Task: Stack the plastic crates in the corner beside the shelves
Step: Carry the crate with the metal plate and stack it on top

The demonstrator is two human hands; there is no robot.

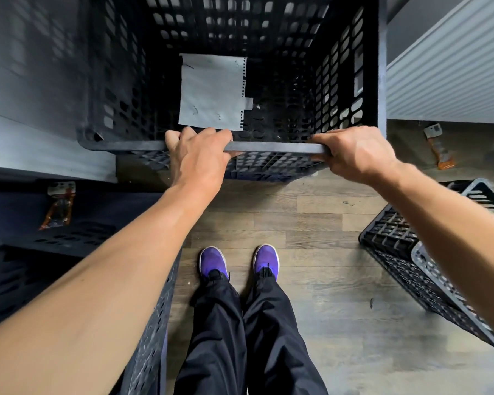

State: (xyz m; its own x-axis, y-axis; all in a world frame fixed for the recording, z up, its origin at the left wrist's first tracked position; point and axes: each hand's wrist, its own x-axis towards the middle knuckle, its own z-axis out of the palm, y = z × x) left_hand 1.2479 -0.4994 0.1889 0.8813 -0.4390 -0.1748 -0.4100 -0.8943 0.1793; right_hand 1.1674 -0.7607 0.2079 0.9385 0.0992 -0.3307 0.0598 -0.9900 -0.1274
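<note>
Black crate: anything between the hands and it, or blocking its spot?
Nothing visible. The left hand and right hand grip the near rim of the black crate. Only a paper sheet lies inside it.

Beyond the left hand (197, 158), the crate (268, 148) is black, latticed with oval holes; its paper sheet (211, 95) is pale grey. Below the hand are purple shoes (213, 262), black trousers (220, 323) and a grey-brown wood-grain floor (325, 223).

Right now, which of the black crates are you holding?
The crate straight ahead, with the paper sheet inside: left hand and right hand grip its near rim. No hand holds the lower-left crate or the lower-right crate.
</note>
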